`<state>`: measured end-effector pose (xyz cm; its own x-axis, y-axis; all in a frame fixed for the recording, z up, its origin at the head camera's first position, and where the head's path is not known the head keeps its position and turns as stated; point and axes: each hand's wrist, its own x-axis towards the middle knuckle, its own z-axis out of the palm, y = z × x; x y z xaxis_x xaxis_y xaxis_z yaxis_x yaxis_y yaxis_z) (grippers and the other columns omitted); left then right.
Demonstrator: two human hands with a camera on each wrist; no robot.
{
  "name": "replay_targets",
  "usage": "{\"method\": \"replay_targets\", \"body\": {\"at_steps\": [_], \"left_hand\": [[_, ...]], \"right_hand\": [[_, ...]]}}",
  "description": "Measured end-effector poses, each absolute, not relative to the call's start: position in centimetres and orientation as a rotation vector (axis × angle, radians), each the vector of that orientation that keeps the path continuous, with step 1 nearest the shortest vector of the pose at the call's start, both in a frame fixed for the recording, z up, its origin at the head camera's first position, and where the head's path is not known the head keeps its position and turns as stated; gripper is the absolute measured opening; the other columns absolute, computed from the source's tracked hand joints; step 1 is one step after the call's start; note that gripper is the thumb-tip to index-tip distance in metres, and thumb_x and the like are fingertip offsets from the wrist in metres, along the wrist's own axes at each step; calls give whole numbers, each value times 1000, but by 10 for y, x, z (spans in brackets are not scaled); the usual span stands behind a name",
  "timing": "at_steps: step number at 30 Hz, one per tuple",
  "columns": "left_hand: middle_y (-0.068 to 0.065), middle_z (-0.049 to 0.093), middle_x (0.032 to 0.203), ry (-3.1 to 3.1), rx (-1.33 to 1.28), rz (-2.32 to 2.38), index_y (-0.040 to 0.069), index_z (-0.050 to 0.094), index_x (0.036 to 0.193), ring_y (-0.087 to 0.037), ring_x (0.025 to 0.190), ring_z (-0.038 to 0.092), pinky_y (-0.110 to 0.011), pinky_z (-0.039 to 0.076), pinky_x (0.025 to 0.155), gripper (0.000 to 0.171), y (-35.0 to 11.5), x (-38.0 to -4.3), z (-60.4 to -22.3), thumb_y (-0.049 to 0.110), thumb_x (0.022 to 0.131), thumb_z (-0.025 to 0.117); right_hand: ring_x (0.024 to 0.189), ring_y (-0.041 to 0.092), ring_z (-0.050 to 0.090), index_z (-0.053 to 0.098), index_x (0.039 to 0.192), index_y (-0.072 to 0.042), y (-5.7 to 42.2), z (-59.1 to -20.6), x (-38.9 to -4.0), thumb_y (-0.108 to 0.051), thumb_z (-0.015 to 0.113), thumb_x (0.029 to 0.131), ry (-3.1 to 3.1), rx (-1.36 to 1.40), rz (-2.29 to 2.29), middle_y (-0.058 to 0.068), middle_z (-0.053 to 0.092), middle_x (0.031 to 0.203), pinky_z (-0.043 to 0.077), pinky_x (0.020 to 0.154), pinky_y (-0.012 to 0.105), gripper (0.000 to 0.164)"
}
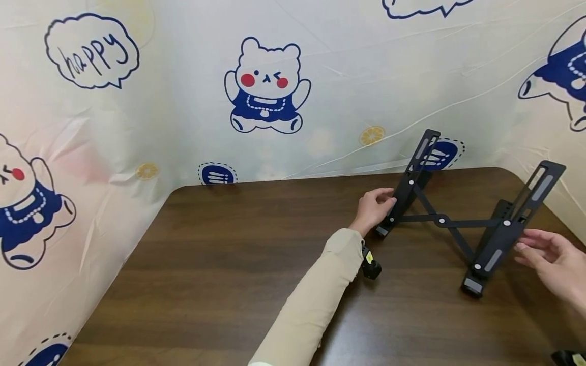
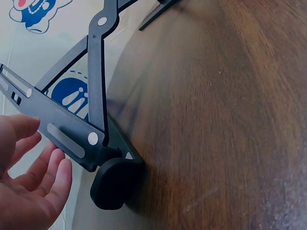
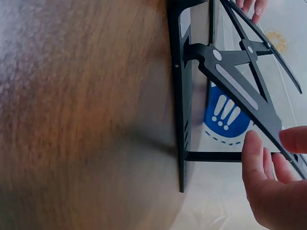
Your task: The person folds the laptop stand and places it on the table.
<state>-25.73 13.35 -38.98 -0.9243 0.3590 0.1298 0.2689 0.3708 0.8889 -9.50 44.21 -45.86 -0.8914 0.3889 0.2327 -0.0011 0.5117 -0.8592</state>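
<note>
A black folding laptop stand [image 1: 441,220] stands unfolded on the brown tabletop, its two slanted rails joined by crossed bars on silver rivets. At the outer edge of its left rail [image 2: 57,115], my left hand [image 1: 374,207] pinches with thumb and fingertips. My right hand [image 1: 551,256] is beside the right rail [image 1: 513,229], fingers relaxed and fingertips right at its outer edge. In the right wrist view the thumb [image 3: 295,139] overlaps that rail, with the other fingers on its far side. Grey pads line the rails, and flat base strips [image 3: 181,120] rest on the table.
The wooden table [image 1: 206,274] has rounded back corners. Pale printed cloth [image 1: 192,101] with bears and lettering hangs behind it and along both sides. A black wrist camera [image 1: 371,264] sits on my left wrist, and part of another shows at the lower right.
</note>
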Motion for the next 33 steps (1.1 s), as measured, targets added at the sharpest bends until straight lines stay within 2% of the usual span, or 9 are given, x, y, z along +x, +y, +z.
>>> {"method": "replay_targets", "body": {"at_steps": [4,11,13,18,21,24,27,31,33], "left_hand": [[1,63,85,2543,577,1568,11,63,110,-5,72,52,-14,41,61,25,137,-259,-390,15,85,60],[0,63,86,2575,585,1485,11,64,110,-6,74,52,-14,41,62,26,139,-262,-391,11,84,61],[0,64,87,2575,568,1485,11,65,108,-6,75,52,-14,41,63,25,139,-263,-392,11,84,61],[0,64,90,2587,561,1447,10,66,105,-6,76,53,-14,42,64,22,139,-268,-398,13,84,62],[0,63,90,2587,564,1408,10,66,104,-6,76,52,-14,43,65,21,137,-269,-401,15,84,61],[1,62,89,2578,553,1373,10,66,103,-6,75,52,-15,43,65,20,135,-270,-401,15,85,60],[1,61,87,2563,556,1345,10,66,103,-7,76,52,-15,44,65,20,132,-269,-399,15,85,60],[1,60,85,2534,583,1327,7,65,102,-7,76,52,-16,43,64,19,126,-268,-396,15,85,60],[0,59,84,2507,591,1334,6,65,102,-8,74,52,-16,43,62,20,122,-268,-396,14,85,60]], "right_hand": [[67,-3,59,48,106,-25,434,-451,-92,-9,53,88,-2379,-354,1484,-20,54,83,49,54,17,25],[64,5,62,52,97,-11,415,-440,-87,-10,60,84,-2274,-270,1758,-12,59,77,51,55,21,15],[64,4,62,53,93,-19,412,-439,-85,-11,60,84,-2253,-283,1778,-13,60,77,50,55,21,15],[65,4,61,50,94,-20,404,-431,-83,-10,57,86,-2303,-305,1789,-14,60,77,50,56,20,14],[65,3,61,49,98,-9,395,-423,-81,-12,54,88,-2379,-287,1747,-15,59,77,50,57,20,11],[65,0,60,46,104,6,386,-415,-79,-10,49,91,-2485,-281,1620,-18,57,76,50,57,19,21],[64,-1,59,42,104,14,381,-408,-78,-7,45,92,-2549,-263,1543,-19,55,75,50,56,19,24],[61,-1,59,41,100,16,378,-403,-78,-3,45,91,-2551,-232,1536,-17,57,71,49,54,18,22],[61,0,59,37,102,21,378,-402,-79,-3,45,91,-2580,-220,1494,-14,58,71,49,53,18,28]]}}
